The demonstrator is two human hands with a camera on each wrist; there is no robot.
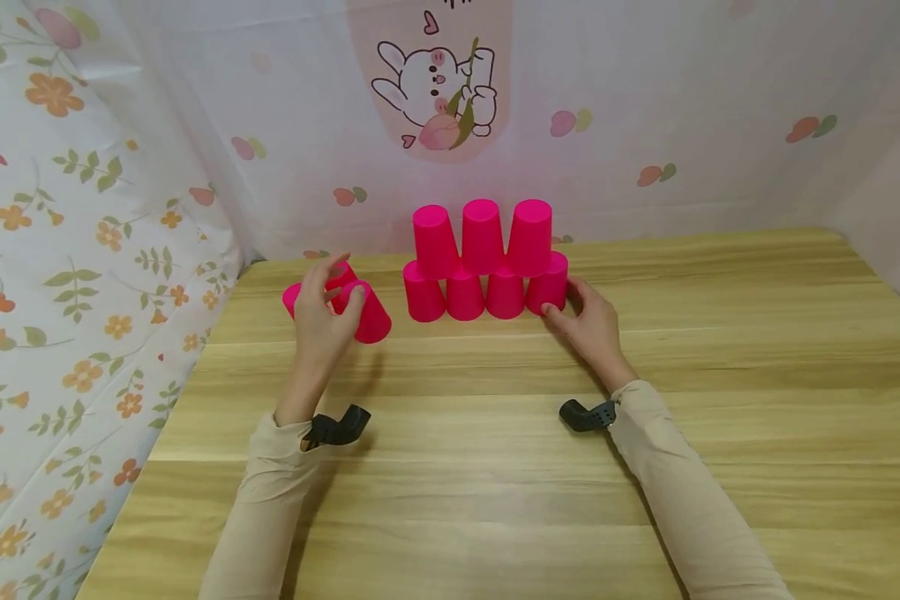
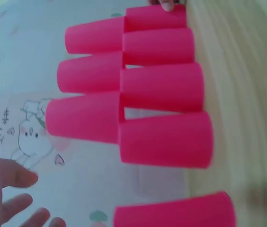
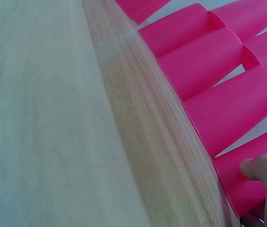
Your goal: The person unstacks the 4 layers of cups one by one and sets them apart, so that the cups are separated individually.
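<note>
Pink upside-down cups form two rows in the head view: an upper row (image 1: 483,240) of three stands on a bottom row (image 1: 465,297). My right hand (image 1: 588,321) holds the bottom row's rightmost cup (image 3: 237,184), thumb on its front and fingers reaching behind. At the left, my left hand (image 1: 326,304) is raised over loose pink cups, thumb and fingers spread. One loose cup (image 1: 372,321) stands just right of its thumb; another (image 1: 291,297) shows left of the hand, and one behind is partly hidden. In the left wrist view the spread fingers (image 2: 17,203) grip nothing.
The cups stand on a wood-grain table (image 1: 457,467), near its back edge. Behind hangs a pale curtain (image 1: 607,75) with a rabbit print, and a flowered cloth (image 1: 82,292) hangs along the left. Black wrist cameras (image 1: 337,427) sit on both sleeves.
</note>
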